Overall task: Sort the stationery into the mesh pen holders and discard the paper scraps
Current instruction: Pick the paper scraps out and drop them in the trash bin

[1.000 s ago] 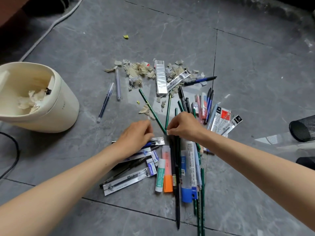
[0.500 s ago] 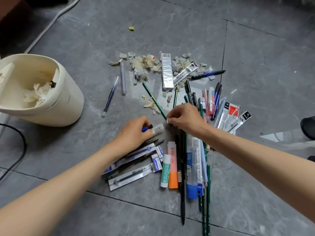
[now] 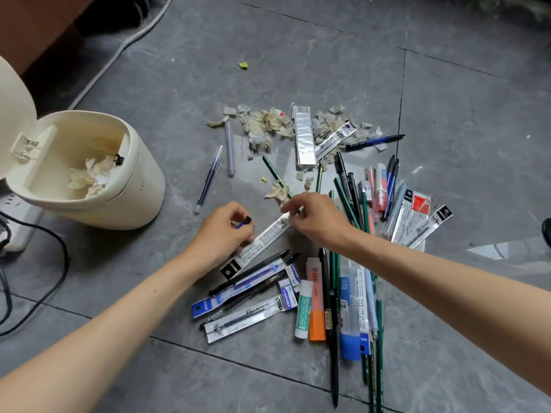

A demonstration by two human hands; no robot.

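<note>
Left hand (image 3: 222, 234): fingers curled round lower half of refill packet (image 3: 262, 238) | right hand (image 3: 316, 219): fingers pinch its top end | packet slants between hands, by stationery pile (image 3: 316, 305) | paper scraps (image 3: 265, 123) on floor (image 3: 328, 70) beyond, some in bin (image 3: 128, 198)

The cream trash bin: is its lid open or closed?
Open: the lid stands swung back, and paper scraps show inside the trash bin.

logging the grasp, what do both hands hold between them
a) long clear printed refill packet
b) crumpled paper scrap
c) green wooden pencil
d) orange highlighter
a: the right hand pinches the top end of the long clear printed refill packet while the left hand grips it lower down.
</note>
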